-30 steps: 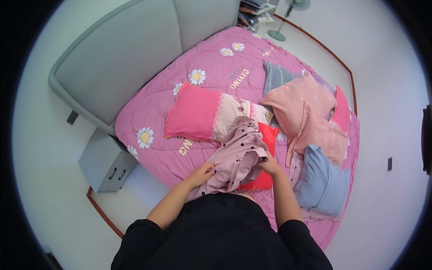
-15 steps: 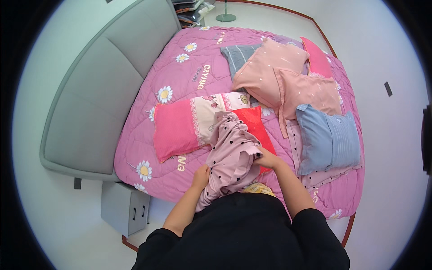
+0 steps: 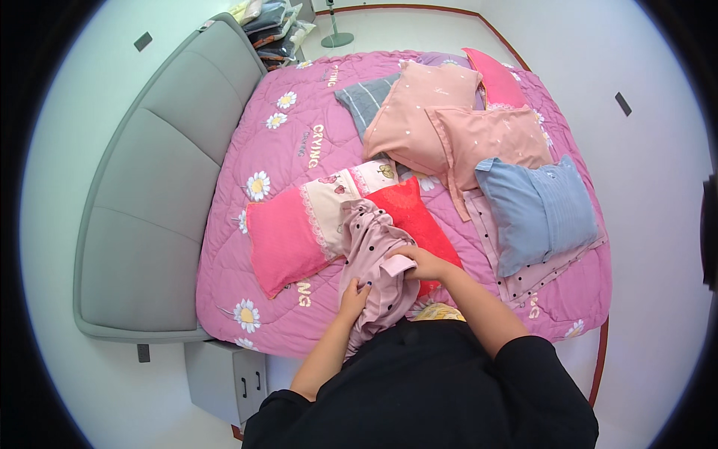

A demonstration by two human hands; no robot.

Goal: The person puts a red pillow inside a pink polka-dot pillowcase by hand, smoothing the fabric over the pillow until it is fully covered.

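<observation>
A pale pink pillowcase (image 3: 366, 239) with black dots hangs bunched and creased in front of me, over the near side of the bed. My left hand (image 3: 354, 302) grips its left side, low down. On the opposite side, my right hand (image 3: 420, 263) is closed on a folded edge of the cloth. Behind the pillowcase lie a red pillow (image 3: 419, 221) and a pink-and-cream pillow (image 3: 284, 239) with lace trim, both partly covered by it. Whether anything is inside the pillowcase, I cannot tell.
A pink daisy quilt (image 3: 292, 161) covers the bed. Two peach pillows (image 3: 497, 146), a grey pillow (image 3: 366, 101), a bright pink pillow (image 3: 493, 78) and a blue pillow (image 3: 535, 217) lie to the right. A grey headboard (image 3: 149, 217) and nightstand (image 3: 224, 378) stand left.
My left hand has shifted right and nearer my right hand, gathering the cloth narrower. My right hand has moved slightly left. The whole view has shifted a little.
</observation>
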